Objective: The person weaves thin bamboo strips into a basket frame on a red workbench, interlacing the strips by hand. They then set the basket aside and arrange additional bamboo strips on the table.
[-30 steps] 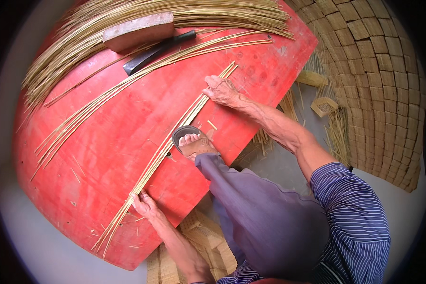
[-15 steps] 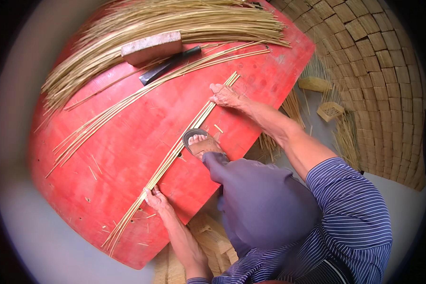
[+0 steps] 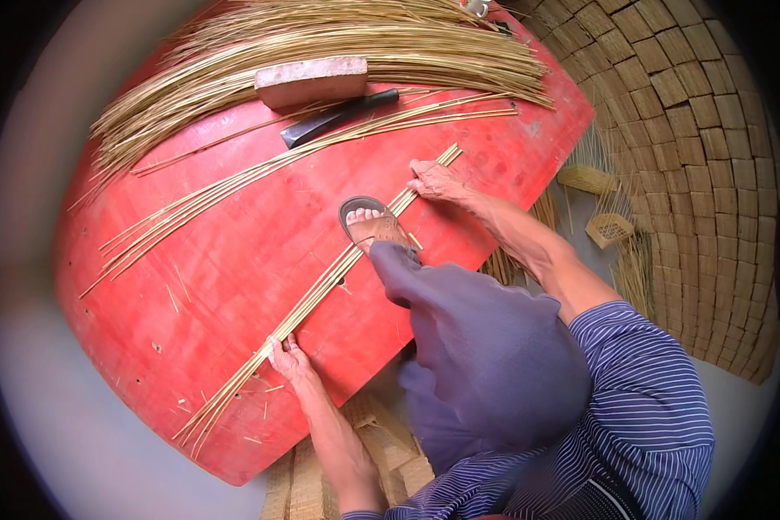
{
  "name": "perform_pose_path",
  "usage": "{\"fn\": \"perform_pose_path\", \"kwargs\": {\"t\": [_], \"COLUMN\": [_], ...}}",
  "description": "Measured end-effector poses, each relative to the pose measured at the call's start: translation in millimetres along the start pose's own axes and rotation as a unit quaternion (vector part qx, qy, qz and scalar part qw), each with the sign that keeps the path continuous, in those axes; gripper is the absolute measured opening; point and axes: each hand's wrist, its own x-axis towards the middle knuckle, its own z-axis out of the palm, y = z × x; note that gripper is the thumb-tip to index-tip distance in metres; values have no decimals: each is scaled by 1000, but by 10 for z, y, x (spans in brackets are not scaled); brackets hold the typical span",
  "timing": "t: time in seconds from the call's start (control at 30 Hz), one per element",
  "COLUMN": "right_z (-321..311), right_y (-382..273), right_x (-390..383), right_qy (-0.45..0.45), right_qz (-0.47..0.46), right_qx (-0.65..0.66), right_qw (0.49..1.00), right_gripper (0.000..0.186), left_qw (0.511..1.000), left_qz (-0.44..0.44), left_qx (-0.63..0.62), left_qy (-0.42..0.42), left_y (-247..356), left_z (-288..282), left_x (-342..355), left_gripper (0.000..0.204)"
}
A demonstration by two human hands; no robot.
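Observation:
A narrow bundle of pale bamboo strips point(image 3: 319, 289) lies slantwise across a red board point(image 3: 225, 299). Near its lower left end my left hand point(image 3: 291, 357) has its fingers closed on the strips, whose tips fan out beyond it. My right hand point(image 3: 435, 181) grips the same bundle close to its upper right end, with short ends poking out past the fingers. Between the two hands my sandalled foot point(image 3: 374, 227) rests across the bundle and hides part of it. Some strip undersides and fingertips are out of sight.
Several loose strips point(image 3: 182, 205) lie beyond the bundle. Farther back are a black-handled cleaver-like blade point(image 3: 338, 120), a reddish brick point(image 3: 312, 82) and a thick heap of strips point(image 3: 234, 74). Right of the board stand stacked woven pieces point(image 3: 667, 130) and a small woven basket point(image 3: 609, 230).
My foot has shifted farther across the bundle, toward the far side. Both hands keep their hold on the strips. The whole view has shifted slightly.

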Motion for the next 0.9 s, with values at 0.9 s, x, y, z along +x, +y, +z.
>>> {"fn": "perform_pose_path", "kwargs": {"t": [0.9], "right_z": [-509], "right_y": [1154], "right_x": [-37], "right_qy": [218], "right_qz": [254], "right_qx": [263], "right_qw": [905], "right_gripper": [20], "left_qw": [1000], "left_qz": [11], "left_qx": [14], "left_qy": [-13], "left_y": [-7], "left_z": [46], "left_x": [-111], "left_gripper": [23]}}
